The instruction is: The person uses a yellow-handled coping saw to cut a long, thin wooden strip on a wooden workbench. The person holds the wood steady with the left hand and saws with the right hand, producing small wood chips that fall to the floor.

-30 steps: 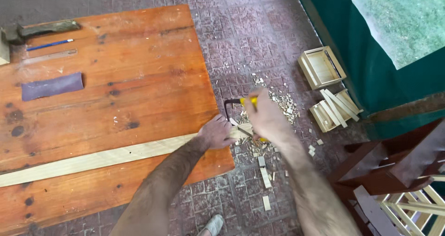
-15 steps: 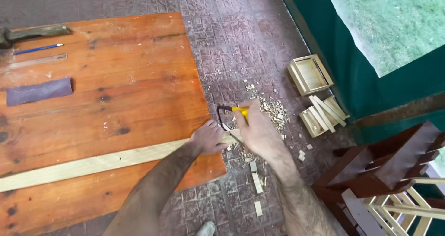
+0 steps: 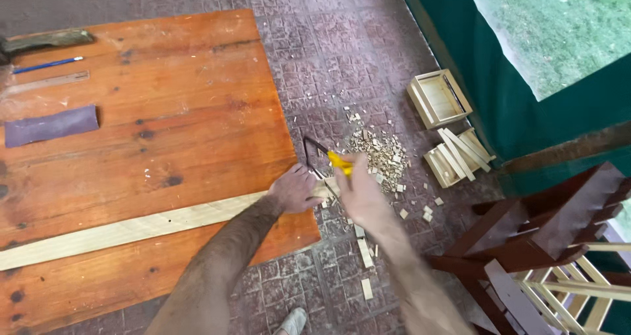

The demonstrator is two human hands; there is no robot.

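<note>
A long pale wooden slat [image 3: 131, 228] lies across the orange wooden table [image 3: 151, 111], its right end sticking out past the table's edge. My left hand [image 3: 294, 189] presses down on that end of the slat at the table's corner. My right hand [image 3: 358, 193] is blurred and grips the yellow handle of a small hacksaw [image 3: 322, 159], whose black frame stands over the slat's overhanging end. Below the saw, a heap of wood offcuts and chips [image 3: 378, 154] covers the tiled floor.
A blue pencil [image 3: 47, 64], a wooden ruler [image 3: 46, 83], a purple sandpaper sheet [image 3: 50, 125] and a dark tool [image 3: 46, 40] lie at the table's far left. Two small wooden crates [image 3: 438, 98] stand by a green wall. A reddish wooden frame [image 3: 545, 236] stands at lower right.
The view has shifted slightly. My right hand has moved the saw back and forth at the slat's end. My left hand stays pressed on the slat.
</note>
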